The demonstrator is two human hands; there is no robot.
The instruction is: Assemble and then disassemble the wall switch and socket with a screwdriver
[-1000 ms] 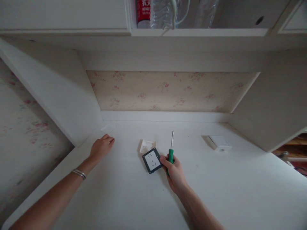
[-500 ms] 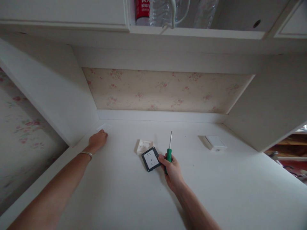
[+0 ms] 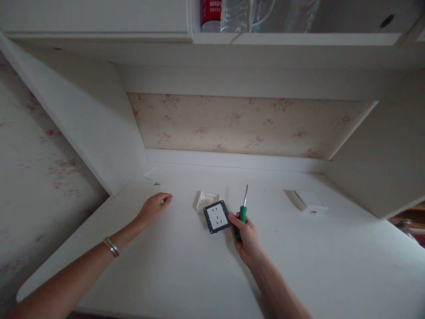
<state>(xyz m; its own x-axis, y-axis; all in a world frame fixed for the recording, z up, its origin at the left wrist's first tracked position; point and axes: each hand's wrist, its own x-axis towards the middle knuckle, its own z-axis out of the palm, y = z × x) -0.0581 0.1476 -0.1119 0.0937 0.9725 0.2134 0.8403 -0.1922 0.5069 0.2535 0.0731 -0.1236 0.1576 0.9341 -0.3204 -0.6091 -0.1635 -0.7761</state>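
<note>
I'm pulling my left hand (image 3: pixel 154 207) back from the corner plate (image 3: pixel 152 173), loosely curled, nothing visible in it. My right hand (image 3: pixel 247 235) is still gripping the green screwdriver (image 3: pixel 243 213), thumb touching the socket module (image 3: pixel 217 217) on the counter (image 3: pixel 186 270).

White desk (image 3: pixel 186 274), pale, mostly bare. Mid-desk: socket module (image 3: pixel 217 217), dark frame, white face up, lying flat. Just behind it, toward back edge: white cover piece (image 3: pixel 206 199). Right, near back edge: white box (image 3: pixel 310 200). Back left corner: thin white plate (image 3: pixel 152 173); small dark bits (image 3: pixel 156 183) just in front.
</note>
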